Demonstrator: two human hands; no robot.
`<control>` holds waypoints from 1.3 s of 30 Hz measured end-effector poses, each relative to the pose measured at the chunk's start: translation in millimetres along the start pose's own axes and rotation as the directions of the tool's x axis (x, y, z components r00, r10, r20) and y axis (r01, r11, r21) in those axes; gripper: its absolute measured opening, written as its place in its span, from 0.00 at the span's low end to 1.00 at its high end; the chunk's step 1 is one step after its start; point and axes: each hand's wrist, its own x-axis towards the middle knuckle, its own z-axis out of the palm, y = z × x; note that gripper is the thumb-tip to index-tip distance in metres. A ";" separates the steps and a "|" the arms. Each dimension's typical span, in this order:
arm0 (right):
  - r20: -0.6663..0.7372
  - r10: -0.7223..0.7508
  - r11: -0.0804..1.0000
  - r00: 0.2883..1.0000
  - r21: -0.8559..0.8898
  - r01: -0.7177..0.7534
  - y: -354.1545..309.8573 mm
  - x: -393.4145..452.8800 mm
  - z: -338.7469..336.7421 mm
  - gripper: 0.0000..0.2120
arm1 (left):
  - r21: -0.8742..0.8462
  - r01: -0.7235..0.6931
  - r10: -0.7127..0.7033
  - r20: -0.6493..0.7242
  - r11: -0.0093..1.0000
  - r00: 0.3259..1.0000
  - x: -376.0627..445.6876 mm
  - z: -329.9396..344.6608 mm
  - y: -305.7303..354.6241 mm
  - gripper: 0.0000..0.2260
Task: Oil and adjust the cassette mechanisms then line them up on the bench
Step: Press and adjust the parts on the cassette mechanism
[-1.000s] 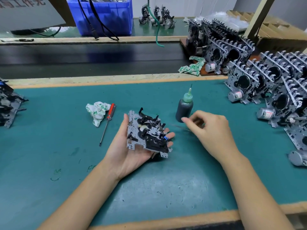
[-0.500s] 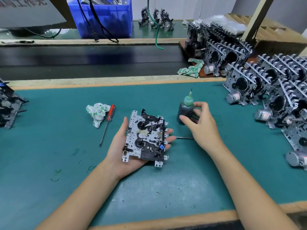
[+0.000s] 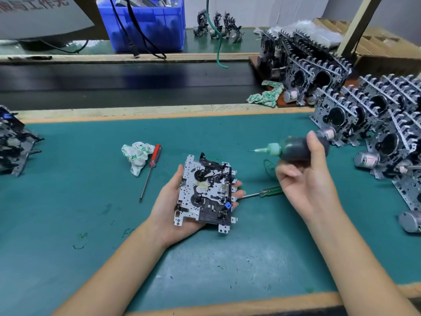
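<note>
Mechanism: a cassette mechanism [image 3: 206, 192] lies face up on the open palm of the left hand [image 3: 175, 210], above the green surface [image 3: 91, 224] near its middle; metal plate to the left, black parts to the right and bottom, a small blue part near its lower right corner.
Left grip: flat and relaxed under the mechanism, fingertips showing past its right edge, thumb along its left edge.
Oil bottle: a dark oil bottle [image 3: 293, 149] with a pale green cap and a thin needle tip lies almost level in the air, tip pointing left, up and to the right of the mechanism and apart from it.
Right grip: the right hand [image 3: 305, 179] is curled round the bottle, thumb on top, fingers beneath.
Green screwdriver: a green-handled screwdriver [image 3: 266, 192] lies on the surface just right of the left fingertips, partly under the right hand.
Red screwdriver: a red-handled screwdriver [image 3: 150, 172] lies left of the mechanism, tip toward the near edge, beside a crumpled white rag [image 3: 135, 156].
Right side: rows of mechanisms with motors [image 3: 369, 124] stand crowded along the right.
Left edge: a few more mechanisms [image 3: 13, 144] lie there, cut off by the frame.
Far side: a blue bin [image 3: 145, 23] sits beyond a dark strip.
</note>
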 end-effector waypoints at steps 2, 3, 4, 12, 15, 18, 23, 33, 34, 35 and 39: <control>0.007 -0.029 0.983 1.000 -0.180 0.030 7.5 -5.1 2.3 0.15 | -0.020 0.004 -0.004 -0.005 1.000 1.000 1.1 -0.6 -0.7 0.40; 0.021 -0.050 0.961 0.999 -0.270 0.054 11.6 -7.8 4.0 0.17 | -0.022 0.006 -0.006 -0.009 1.000 1.000 1.4 -1.1 -0.8 0.42; 0.037 -0.072 0.938 0.997 -0.338 0.080 15.6 -10.4 6.0 0.17 | -0.022 0.008 -0.008 -0.009 1.000 1.000 1.7 -1.5 -0.6 0.42; 0.071 -0.167 0.876 0.983 -0.447 0.181 23.3 -17.2 8.6 0.13 | 0.004 0.015 -0.015 -0.004 1.000 1.000 1.3 -1.2 1.0 0.39; 0.064 -0.167 0.872 0.984 -0.457 0.178 22.4 -17.3 8.7 0.13 | 0.017 0.016 -0.016 -0.006 1.000 1.000 0.6 -0.4 1.2 0.38; 0.061 -0.171 0.859 0.983 -0.479 0.179 22.9 -16.3 8.0 0.12 | 0.008 0.020 -0.020 -0.015 1.000 1.000 0.0 1.6 1.3 0.38; 0.077 -0.180 0.842 0.981 -0.503 0.194 23.6 -14.8 6.8 0.12 | -0.011 0.025 -0.025 -0.023 1.000 0.999 -0.6 3.5 1.3 0.37; 0.083 -0.199 0.839 0.976 -0.500 0.214 25.4 -11.7 4.2 0.12 | 0.008 0.017 -0.016 -0.022 1.000 1.000 -1.1 5.1 1.2 0.37; 0.088 -0.196 0.838 0.977 -0.503 0.213 25.6 -11.9 4.3 0.13 | 0.010 0.017 -0.017 -0.023 1.000 1.000 -0.9 4.9 1.3 0.37; 0.092 -0.192 0.836 0.977 -0.505 0.212 25.3 -12.4 4.5 0.14 | 0.014 0.017 -0.017 -0.023 1.000 1.000 -0.7 4.5 1.2 0.37; 0.082 -0.210 0.849 0.974 -0.480 0.223 22.2 -13.2 5.1 0.20 | 0.019 0.013 -0.012 -0.013 1.000 1.000 0.3 3.0 1.1 0.37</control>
